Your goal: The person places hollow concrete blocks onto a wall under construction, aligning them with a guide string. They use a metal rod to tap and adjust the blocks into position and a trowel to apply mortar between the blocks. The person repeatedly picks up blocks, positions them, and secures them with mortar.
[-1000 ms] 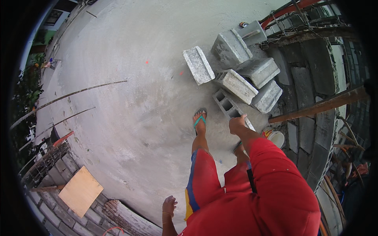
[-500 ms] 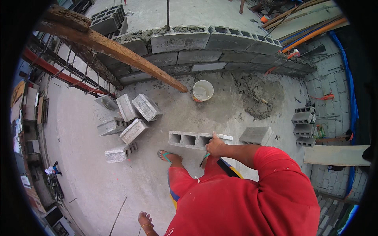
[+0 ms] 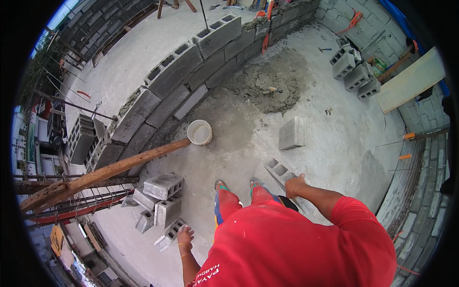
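Head view shows one grey hollow block (image 3: pixel 275 172) in the right hand (image 3: pixel 296 185), which grips its top beside the right leg, well in from the edges of the floor (image 3: pixel 239 165). Its face looks rough and dusty; two squarish cells show plainly, part of a third beside the fingers. The left hand (image 3: pixel 185 236) is empty, its fingers loosely parted, near a cluster of about six blocks (image 3: pixel 163 186) toward the floor's left edge. One single block (image 3: pixel 290 134) stands ahead, and a row of about four blocks (image 3: pixel 356 78) sits near the far right corner. One white bucket (image 3: pixel 191 129) holds something pale, too indistinct to name; one mortar heap (image 3: pixel 284 100) lies beyond it.
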The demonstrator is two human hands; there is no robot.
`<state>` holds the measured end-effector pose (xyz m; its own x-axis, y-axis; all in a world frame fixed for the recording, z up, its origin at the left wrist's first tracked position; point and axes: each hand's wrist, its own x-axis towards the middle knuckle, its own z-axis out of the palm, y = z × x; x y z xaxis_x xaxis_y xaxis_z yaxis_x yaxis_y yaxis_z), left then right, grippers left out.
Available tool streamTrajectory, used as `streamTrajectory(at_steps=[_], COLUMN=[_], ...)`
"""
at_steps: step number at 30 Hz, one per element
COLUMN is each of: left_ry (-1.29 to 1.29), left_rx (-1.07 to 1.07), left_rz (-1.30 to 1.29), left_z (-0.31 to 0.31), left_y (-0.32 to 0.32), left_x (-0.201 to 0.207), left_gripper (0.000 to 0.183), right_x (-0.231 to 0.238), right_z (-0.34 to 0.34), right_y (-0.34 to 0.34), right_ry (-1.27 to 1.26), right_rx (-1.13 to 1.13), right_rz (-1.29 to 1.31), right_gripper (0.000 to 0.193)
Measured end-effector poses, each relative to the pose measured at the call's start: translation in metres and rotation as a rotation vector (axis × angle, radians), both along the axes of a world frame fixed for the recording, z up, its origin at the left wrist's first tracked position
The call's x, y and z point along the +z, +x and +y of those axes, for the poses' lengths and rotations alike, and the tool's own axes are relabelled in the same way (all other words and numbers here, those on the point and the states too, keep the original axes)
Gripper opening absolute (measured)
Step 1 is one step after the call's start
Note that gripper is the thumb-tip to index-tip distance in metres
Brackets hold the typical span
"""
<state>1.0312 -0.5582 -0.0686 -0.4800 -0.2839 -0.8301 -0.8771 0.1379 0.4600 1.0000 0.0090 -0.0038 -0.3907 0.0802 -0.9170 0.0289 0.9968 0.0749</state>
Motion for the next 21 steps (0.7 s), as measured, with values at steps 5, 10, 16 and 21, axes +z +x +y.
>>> streamTrajectory(at_steps=[5,10,16,21], left_ry=[-0.004,-0.002,-0.117,-0.184], left_rx=[-0.288,-0.406,-0.442,-0.631], left_rz=[-0.12,-0.149,-0.193,0.137], left_z=[0.062,0.095,0.144,0.243], left_y=[-0.097,-0.222,-0.401,-0.606], left_x=[-0.027,-0.062,-0.086,-0.089], left_gripper=[0.036,0.032,0.032,0.032], right_x=[0.023,0.018,0.018,-0.007], right_z=[0.073,0.104,0.135,0.186], right_y=[0.043,0.071,0.001,-0.136], right_ry=[0.03,0.091,0.163,0.129], right_rx=[-0.375,-0.817,-1.075,-0.962], right_rz=[0.001,-0.004,-0.004,0.099], right_gripper=[0.045,0.06,0.065,0.065])
